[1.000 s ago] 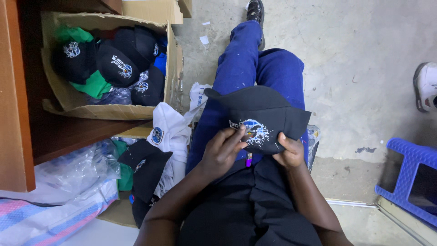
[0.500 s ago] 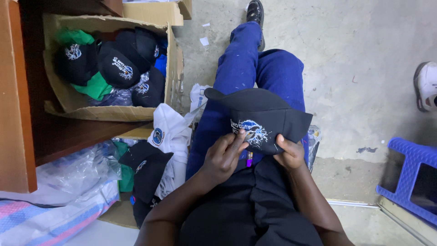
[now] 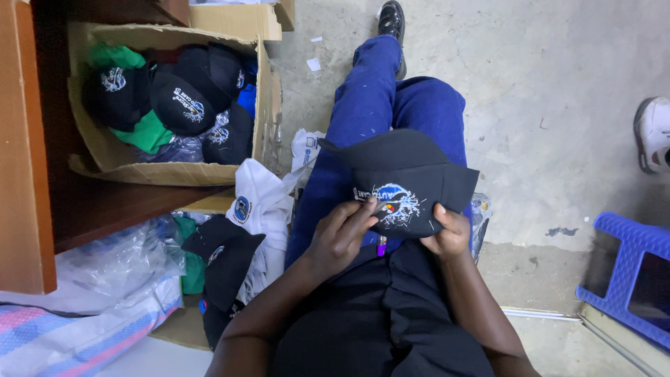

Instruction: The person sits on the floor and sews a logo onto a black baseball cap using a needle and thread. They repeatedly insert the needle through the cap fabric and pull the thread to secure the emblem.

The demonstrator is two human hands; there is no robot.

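A black cap (image 3: pixel 405 174) with a blue and white embroidered front lies on my lap, over blue trousers. My left hand (image 3: pixel 342 234) pinches at the embroidery on the cap's near left side, fingers curled on the cloth. My right hand (image 3: pixel 447 234) grips the cap's near right edge, thumb on top. A small purple object (image 3: pixel 381 246) pokes out just under the cap between my hands.
A cardboard box (image 3: pixel 269 105) with several black caps and green cloth stands at the left. White and black caps (image 3: pixel 237 230) lie beside my left leg. A blue plastic stool (image 3: pixel 628 265) is at the right, another person's white shoe (image 3: pixel 652 132) beyond it.
My left fingers have shifted slightly along the embroidery. The cap and my right hand stay where they were.
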